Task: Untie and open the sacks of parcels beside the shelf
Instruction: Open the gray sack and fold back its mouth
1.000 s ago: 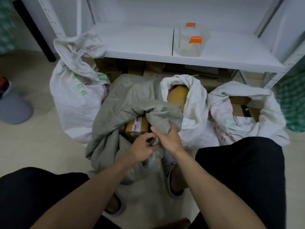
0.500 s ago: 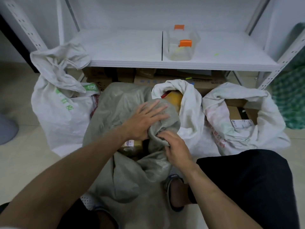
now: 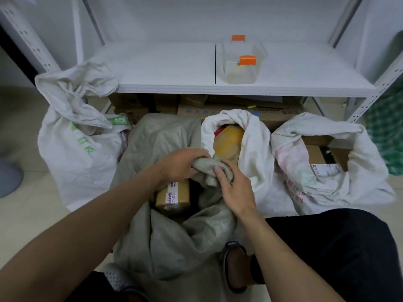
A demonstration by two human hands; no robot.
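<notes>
1. Head view: a pale tiled floor (image 3: 26, 214) runs up to a white metal shelf (image 3: 165, 68) that stands beyond both hands. On its board, up and away from the right hand, sits a clear container (image 3: 239, 70) with an orange lid.
2. Under that board, past the fingertips, flat cardboard boxes (image 3: 218, 110) are stacked.
3. The left hand (image 3: 181, 164) has its fingers curled over a bunched fold of the grey sack (image 3: 165, 138), gripping the cloth at the sack's mouth.
4. The right hand (image 3: 235, 190) sits just beside it on the same fold. Its thumb lies on the near face of the cloth and the other fingers are tucked behind, so it pinches the fabric.
5. The grey sack lies under and around both hands with its mouth gaping. A brown parcel (image 3: 172, 196) with a printed label shows inside, just below the left wrist.
6. Out to the left of the left hand stands a white sack with green print (image 3: 76, 153), its neck bunched shut.
7. Just behind the right hand, the middle white sack (image 3: 255, 153) is open on a yellow parcel (image 3: 229, 142). Further out on that hand's right side, the far white sack (image 3: 359, 182) is also open and holds labelled cartons (image 3: 316, 155).
8. Below the right forearm, near the body, are a black-trousered knee (image 3: 338, 247) and a foot in a sandal (image 3: 235, 267).
</notes>
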